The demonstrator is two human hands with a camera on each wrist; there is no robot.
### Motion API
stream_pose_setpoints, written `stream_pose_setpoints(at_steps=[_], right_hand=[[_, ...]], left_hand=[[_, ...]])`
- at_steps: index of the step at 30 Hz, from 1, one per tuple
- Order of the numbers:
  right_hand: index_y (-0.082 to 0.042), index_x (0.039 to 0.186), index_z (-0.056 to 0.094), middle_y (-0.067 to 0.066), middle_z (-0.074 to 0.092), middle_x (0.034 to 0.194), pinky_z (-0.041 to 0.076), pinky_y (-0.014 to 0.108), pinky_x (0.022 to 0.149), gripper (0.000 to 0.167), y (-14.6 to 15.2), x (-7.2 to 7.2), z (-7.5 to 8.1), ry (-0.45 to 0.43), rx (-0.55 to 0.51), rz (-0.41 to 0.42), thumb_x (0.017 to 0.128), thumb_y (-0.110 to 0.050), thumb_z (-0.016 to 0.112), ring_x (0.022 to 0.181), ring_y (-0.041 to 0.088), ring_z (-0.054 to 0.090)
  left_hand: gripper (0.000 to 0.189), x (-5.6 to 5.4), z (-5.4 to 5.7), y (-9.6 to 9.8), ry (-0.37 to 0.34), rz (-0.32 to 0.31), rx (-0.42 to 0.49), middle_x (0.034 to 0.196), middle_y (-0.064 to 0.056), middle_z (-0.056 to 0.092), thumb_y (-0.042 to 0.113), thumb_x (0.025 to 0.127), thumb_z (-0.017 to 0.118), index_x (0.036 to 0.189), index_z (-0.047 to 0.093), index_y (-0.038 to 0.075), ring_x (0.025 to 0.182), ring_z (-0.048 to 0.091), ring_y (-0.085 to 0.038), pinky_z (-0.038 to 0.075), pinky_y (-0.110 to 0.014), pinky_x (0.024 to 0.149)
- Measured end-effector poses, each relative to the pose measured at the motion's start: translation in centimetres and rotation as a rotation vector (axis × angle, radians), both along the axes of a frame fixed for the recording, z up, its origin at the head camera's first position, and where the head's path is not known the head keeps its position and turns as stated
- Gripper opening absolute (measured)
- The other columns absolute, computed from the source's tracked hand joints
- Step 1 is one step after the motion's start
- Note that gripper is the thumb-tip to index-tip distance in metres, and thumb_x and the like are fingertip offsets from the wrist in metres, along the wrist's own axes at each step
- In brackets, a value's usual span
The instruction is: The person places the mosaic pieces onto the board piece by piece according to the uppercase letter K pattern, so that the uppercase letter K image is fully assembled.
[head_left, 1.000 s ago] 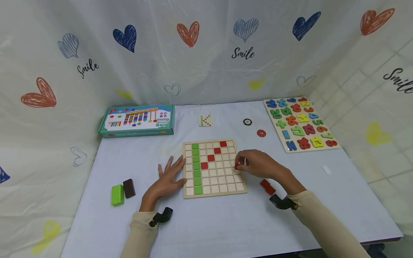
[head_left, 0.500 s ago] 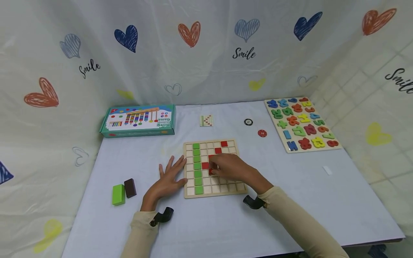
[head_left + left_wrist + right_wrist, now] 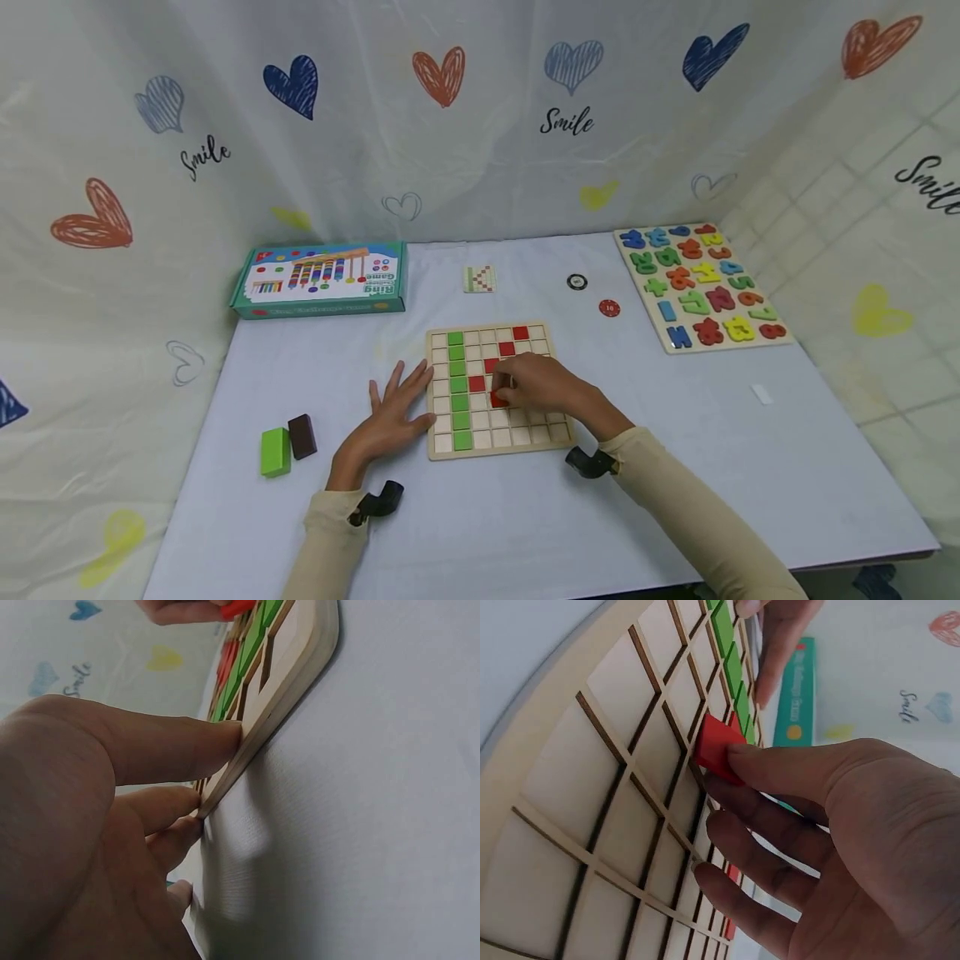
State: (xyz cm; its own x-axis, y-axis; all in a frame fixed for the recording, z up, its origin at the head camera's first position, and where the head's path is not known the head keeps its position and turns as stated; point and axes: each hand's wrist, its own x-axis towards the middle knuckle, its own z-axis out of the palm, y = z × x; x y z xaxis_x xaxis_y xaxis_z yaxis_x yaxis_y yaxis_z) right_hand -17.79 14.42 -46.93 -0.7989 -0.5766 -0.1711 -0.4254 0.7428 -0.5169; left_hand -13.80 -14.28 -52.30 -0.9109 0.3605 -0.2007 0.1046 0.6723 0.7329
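Observation:
A square wooden grid board (image 3: 495,452) lies on the white table. Green tiles (image 3: 460,402) fill one column near its left side, and several red tiles (image 3: 521,333) run diagonally up to the right. My right hand (image 3: 543,385) pinches another red tile (image 3: 718,746) between thumb and index finger. In the right wrist view this tile is tilted over a cell, close to the grid lines. My left hand (image 3: 386,429) lies spread at the board's left edge, with its thumb and fingertips (image 3: 225,742) touching the rim.
At the back left is a green game box (image 3: 322,283); a small pattern card (image 3: 479,279) lies behind the board. Black and red discs (image 3: 609,308) and a letter puzzle (image 3: 701,287) are back right. Green and dark brown blocks (image 3: 302,437) sit left of my left hand.
My right hand has carried the red tile leftward from the board's right edge to a cell near the green column. The left hand keeps its place. The right arm now covers the loose red tiles.

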Motion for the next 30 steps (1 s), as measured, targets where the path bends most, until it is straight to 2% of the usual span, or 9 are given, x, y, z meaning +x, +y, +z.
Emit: stream_pose_setpoints(at_steps=[9, 12, 16, 20, 30], right_hand=[[-0.014, 0.098, 0.08, -0.01, 0.074, 0.091, 0.054, 0.03, 0.073, 0.004, 0.2, 0.1, -1.0, 0.011, -0.064, -0.061, 0.097, -0.017, 0.077, 0.081, 0.009, 0.061], [-0.017, 0.094, 0.079, -0.01, 0.071, 0.09, 0.053, 0.03, 0.073, 0.003, 0.2, 0.3, -1.3, 0.026, -0.074, -0.075, 0.096, -0.018, 0.079, 0.084, 0.01, 0.059], [-0.022, 0.086, 0.078, -0.011, 0.068, 0.088, 0.052, 0.031, 0.074, 0.009, 0.1, 0.5, -1.5, 0.068, -0.07, -0.075, 0.094, -0.018, 0.082, 0.089, 0.011, 0.057], [-0.023, 0.084, 0.078, -0.012, 0.067, 0.087, 0.052, 0.031, 0.077, 0.011, 0.0, 0.9, -1.7, 0.082, -0.079, -0.083, 0.092, -0.018, 0.084, 0.091, 0.012, 0.057], [-0.016, 0.095, 0.077, -0.005, 0.066, 0.094, 0.054, 0.029, 0.077, 0.008, -0.8, 2.0, -1.2, 0.044, -0.148, -0.069, 0.094, -0.009, 0.08, 0.087, 0.011, 0.059]], left_hand=[[0.084, 0.0, 0.0, 0.0, 0.0, 0.0, -0.005, 0.179, -0.002, 0.014, 0.016, 0.099, 0.069, 0.17, 0.025, 0.016, 0.165, -0.015, -0.032, -0.028, -0.068, 0.118], [0.084, 0.0, 0.0, 0.0, 0.0, 0.0, -0.011, 0.179, -0.002, 0.014, 0.016, 0.099, 0.069, 0.17, 0.025, 0.016, 0.165, -0.015, -0.032, -0.028, -0.068, 0.118], [0.084, -0.1, 0.0, 0.1, 0.001, 0.004, -0.01, 0.179, -0.002, 0.014, 0.016, 0.099, 0.069, 0.17, 0.025, 0.016, 0.165, -0.015, -0.033, -0.028, -0.069, 0.118], [0.084, 0.0, 0.1, 0.0, 0.001, 0.007, -0.001, 0.179, -0.003, 0.014, 0.015, 0.098, 0.069, 0.17, 0.026, 0.015, 0.165, -0.015, -0.033, -0.028, -0.069, 0.118], [0.083, 0.0, 0.0, -0.1, 0.008, 0.004, -0.004, 0.179, -0.002, 0.014, 0.016, 0.099, 0.068, 0.17, 0.025, 0.016, 0.165, -0.014, -0.033, -0.027, -0.069, 0.118]])
